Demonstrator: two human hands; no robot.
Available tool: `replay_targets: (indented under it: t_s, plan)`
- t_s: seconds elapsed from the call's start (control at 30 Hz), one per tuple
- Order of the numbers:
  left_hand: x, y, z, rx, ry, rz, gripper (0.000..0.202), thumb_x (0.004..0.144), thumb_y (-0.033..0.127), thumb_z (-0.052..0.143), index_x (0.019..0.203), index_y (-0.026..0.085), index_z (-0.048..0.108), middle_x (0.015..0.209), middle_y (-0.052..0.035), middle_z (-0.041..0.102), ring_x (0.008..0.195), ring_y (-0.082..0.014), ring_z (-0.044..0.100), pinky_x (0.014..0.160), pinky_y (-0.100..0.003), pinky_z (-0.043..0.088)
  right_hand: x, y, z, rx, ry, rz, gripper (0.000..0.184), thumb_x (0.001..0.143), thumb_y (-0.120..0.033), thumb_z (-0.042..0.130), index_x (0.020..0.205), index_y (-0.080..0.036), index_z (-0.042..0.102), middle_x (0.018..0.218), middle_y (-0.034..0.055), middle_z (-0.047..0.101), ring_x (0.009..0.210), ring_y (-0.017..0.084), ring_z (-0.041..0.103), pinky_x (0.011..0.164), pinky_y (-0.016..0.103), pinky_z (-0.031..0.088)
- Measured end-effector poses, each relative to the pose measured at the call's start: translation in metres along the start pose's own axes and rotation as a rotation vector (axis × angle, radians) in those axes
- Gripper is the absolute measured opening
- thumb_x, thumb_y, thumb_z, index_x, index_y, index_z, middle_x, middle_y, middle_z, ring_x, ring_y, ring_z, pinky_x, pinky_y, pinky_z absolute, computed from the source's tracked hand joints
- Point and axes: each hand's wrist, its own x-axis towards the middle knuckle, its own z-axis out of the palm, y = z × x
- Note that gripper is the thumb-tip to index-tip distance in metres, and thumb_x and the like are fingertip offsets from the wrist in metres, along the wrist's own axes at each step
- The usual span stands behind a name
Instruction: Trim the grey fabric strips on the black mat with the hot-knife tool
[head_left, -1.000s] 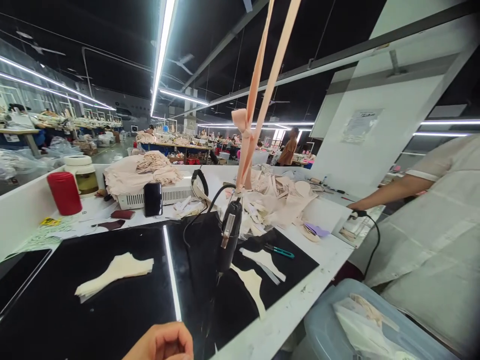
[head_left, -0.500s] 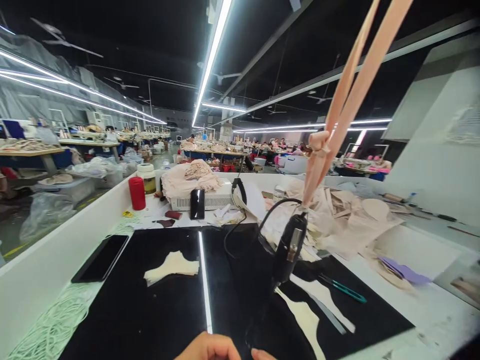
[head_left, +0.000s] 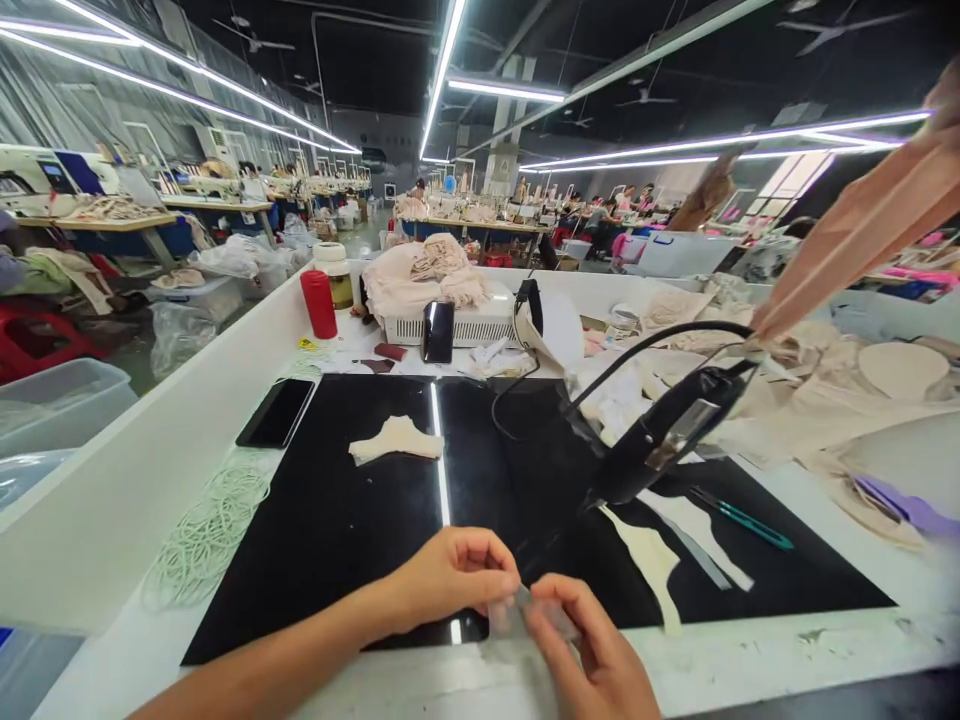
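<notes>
Near the front edge of the black mat (head_left: 315,560), my left hand (head_left: 457,575) pinches a thin, greyish see-through piece of film (head_left: 511,612) between thumb and fingers. My right hand (head_left: 592,650) grips the same film from the other side, fingertips close to the left ones. A small stack of cream fabric pieces (head_left: 397,438) lies on the mat beyond my left hand. To the right are a cream cut piece (head_left: 649,555), a white cut piece (head_left: 697,525) and a grey strip (head_left: 701,555). Teal thread snips (head_left: 750,525) lie beside them.
A black corded hand tool (head_left: 667,430) hangs tilted from a peach fabric strap (head_left: 862,230) over the right side. At left are a black tablet or phone (head_left: 276,413) and pale green cord (head_left: 210,530). Behind stand a phone (head_left: 438,332), a red spool (head_left: 319,305) and piled fabric (head_left: 427,275).
The view has tilted down and turned left, so both hands and the film between them now show fully. The hanging tool looks more tilted and farther right.
</notes>
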Motion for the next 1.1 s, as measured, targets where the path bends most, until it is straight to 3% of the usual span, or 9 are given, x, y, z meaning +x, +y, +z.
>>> replay_targets:
  t_s: [0.27, 0.53, 0.8, 1.1]
  plan:
    - [-0.001, 0.003, 0.001, -0.024, 0.032, -0.023, 0.049, 0.067, 0.054, 0.089, 0.086, 0.015, 0.067, 0.067, -0.0009, 0.066, 0.056, -0.0129, 0.063, 0.057, -0.025, 0.046, 0.007, 0.004, -0.002, 0.125, 0.074, 0.085, 0.048, 0.086, -0.066, 0.068, 0.108, -0.023, 0.07, 0.089, 0.0045, 0.073, 0.083, 0.021, 0.071, 0.072, 0.023, 0.057]
    - [0.0, 0.003, 0.0, -0.003, 0.071, -0.002, 0.049, 0.07, 0.056, 0.086, 0.081, 0.014, 0.064, 0.067, -0.0016, 0.066, 0.057, -0.0125, 0.061, 0.058, -0.027, 0.051, 0.01, 0.006, -0.007, 0.161, 0.055, 0.146, 0.038, 0.084, -0.056, 0.07, 0.102, -0.024, 0.072, 0.086, 0.0032, 0.073, 0.08, 0.019, 0.07, 0.073, 0.023, 0.057]
    - [0.003, 0.009, -0.01, 0.064, 0.133, 0.032, 0.038, 0.072, 0.044, 0.084, 0.08, 0.015, 0.061, 0.072, -0.0015, 0.065, 0.057, -0.0116, 0.06, 0.057, -0.026, 0.053, 0.013, 0.007, -0.006, 0.13, 0.109, 0.104, 0.033, 0.083, -0.055, 0.072, 0.098, -0.025, 0.075, 0.094, 0.0036, 0.074, 0.082, 0.018, 0.071, 0.077, 0.02, 0.057]
    - [0.006, 0.012, -0.021, 0.173, 0.192, 0.036, 0.024, 0.074, 0.034, 0.073, 0.079, 0.016, 0.058, 0.066, 0.0021, 0.062, 0.051, -0.0108, 0.06, 0.052, -0.024, 0.053, 0.022, 0.017, -0.002, 0.004, 0.11, 0.033, 0.036, 0.087, -0.059, 0.064, 0.095, -0.024, 0.074, 0.088, 0.0032, 0.075, 0.077, 0.019, 0.069, 0.067, 0.023, 0.053]
